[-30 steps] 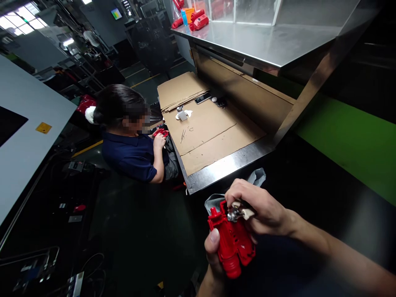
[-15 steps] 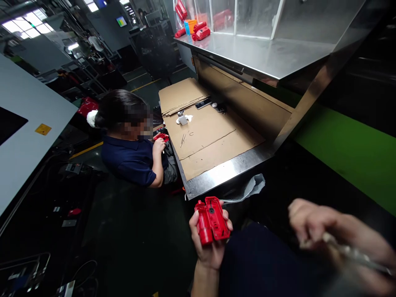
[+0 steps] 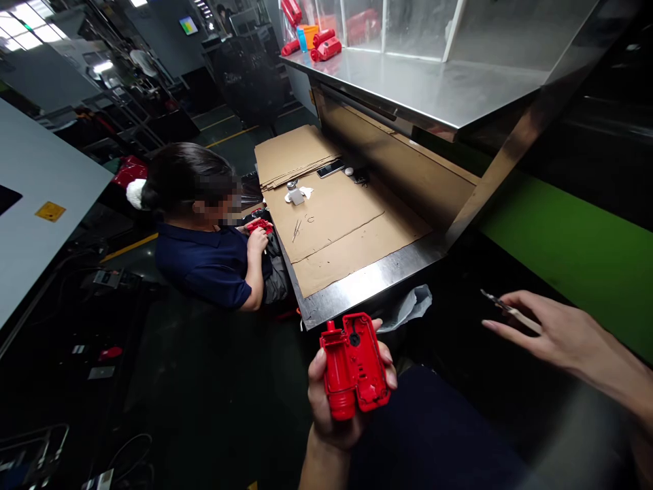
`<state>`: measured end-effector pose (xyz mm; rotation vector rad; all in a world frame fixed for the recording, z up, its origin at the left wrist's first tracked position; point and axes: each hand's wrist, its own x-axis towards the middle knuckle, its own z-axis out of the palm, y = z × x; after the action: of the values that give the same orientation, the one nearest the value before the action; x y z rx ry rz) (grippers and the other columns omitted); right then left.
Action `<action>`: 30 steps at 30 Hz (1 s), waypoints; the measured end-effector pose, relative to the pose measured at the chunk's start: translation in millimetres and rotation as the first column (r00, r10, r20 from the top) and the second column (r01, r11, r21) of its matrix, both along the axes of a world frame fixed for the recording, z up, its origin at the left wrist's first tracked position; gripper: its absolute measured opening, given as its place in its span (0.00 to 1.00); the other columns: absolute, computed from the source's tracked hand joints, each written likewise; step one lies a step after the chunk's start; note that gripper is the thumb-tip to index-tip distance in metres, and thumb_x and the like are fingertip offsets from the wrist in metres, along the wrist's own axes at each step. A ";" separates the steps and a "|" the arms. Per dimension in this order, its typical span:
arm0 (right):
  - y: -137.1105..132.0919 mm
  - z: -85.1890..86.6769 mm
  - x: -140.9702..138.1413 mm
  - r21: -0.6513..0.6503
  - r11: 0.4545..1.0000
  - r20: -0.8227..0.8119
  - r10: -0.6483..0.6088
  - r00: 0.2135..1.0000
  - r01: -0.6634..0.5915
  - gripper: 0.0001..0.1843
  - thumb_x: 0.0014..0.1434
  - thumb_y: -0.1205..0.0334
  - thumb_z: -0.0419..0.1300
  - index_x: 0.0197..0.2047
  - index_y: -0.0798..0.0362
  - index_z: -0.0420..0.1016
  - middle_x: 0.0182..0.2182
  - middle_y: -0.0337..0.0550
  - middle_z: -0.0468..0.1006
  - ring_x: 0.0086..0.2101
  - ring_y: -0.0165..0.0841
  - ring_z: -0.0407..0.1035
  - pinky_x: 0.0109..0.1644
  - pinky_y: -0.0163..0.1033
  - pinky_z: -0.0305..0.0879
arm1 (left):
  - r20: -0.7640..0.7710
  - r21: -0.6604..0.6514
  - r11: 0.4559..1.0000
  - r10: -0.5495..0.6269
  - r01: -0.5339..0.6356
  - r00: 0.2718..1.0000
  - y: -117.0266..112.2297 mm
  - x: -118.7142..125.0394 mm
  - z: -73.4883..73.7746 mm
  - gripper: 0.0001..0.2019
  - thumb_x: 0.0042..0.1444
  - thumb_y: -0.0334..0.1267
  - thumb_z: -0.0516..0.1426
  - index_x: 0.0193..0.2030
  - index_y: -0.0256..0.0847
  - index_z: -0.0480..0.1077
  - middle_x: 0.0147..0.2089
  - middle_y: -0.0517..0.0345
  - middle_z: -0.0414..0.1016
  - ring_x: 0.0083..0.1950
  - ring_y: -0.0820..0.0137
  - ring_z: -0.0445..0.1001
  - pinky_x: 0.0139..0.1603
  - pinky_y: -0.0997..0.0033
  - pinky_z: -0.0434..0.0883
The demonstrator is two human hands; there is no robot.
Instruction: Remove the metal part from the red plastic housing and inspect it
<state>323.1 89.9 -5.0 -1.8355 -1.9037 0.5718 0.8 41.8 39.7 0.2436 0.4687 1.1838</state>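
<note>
Here's the left hand, low at the near edge, its fingers clamped around the red plastic housing, cradled hollow side up, just near of the steel table edge. And over on the right, the right hand holds a pale-handled tool, thumb tip and fingertip apart around it, its metal nose pointing far and left, well apart from the housing.

How far along? The inside lies exposed, ribs and a dark round spot on show; I'd call the handling partway, with no tool work under way. What remains on the piece, I can't judge. The housing's underside is hidden by the palm, the tool's other handle is lost behind fingers, and fine edges are too small to read.
</note>
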 end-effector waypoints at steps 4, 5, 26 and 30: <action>9.9 34.2 -25.9 -0.113 0.991 -0.213 0.052 0.976 -0.077 0.13 0.70 0.51 0.47 0.53 0.42 0.67 0.44 0.45 0.77 0.45 0.41 0.72 0.50 0.52 0.64 | 0.137 -0.159 0.982 -0.076 0.098 0.988 3.3 0.6 10.6 0.37 0.63 0.60 0.47 0.63 0.25 0.65 0.46 0.42 0.72 0.37 0.61 0.74 0.38 0.64 0.71; 12.0 42.1 -30.0 -0.084 0.985 -0.259 0.123 0.958 -0.150 0.14 0.70 0.53 0.47 0.55 0.41 0.66 0.47 0.46 0.76 0.48 0.41 0.70 0.53 0.51 0.63 | 0.159 -0.202 0.973 -0.082 0.113 0.984 3.5 0.7 12.7 0.38 0.64 0.60 0.45 0.63 0.24 0.65 0.45 0.43 0.71 0.37 0.62 0.74 0.37 0.65 0.71; 12.5 130.1 -105.7 0.353 0.306 0.369 0.823 0.432 -0.884 0.17 0.66 0.56 0.56 0.56 0.52 0.70 0.50 0.43 0.78 0.49 0.42 0.70 0.55 0.58 0.64 | 0.215 -0.161 0.921 -0.319 0.356 0.923 -10.8 -3.7 15.3 0.38 0.51 0.61 0.59 0.68 0.53 0.61 0.47 0.38 0.76 0.28 0.56 0.79 0.14 0.66 0.71; 13.6 147.5 -115.8 0.367 0.297 0.361 0.828 0.429 -0.882 0.15 0.67 0.61 0.51 0.54 0.48 0.72 0.52 0.41 0.78 0.48 0.39 0.73 0.66 0.54 0.62 | 0.179 -0.175 0.899 -0.371 0.401 0.911 -17.6 -5.8 22.0 0.37 0.50 0.60 0.59 0.63 0.41 0.69 0.42 0.38 0.78 0.24 0.58 0.77 0.13 0.68 0.68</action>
<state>207.4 103.5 142.5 -0.3378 -2.7067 0.1863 -5.0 24.3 61.8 0.0645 0.3936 0.7477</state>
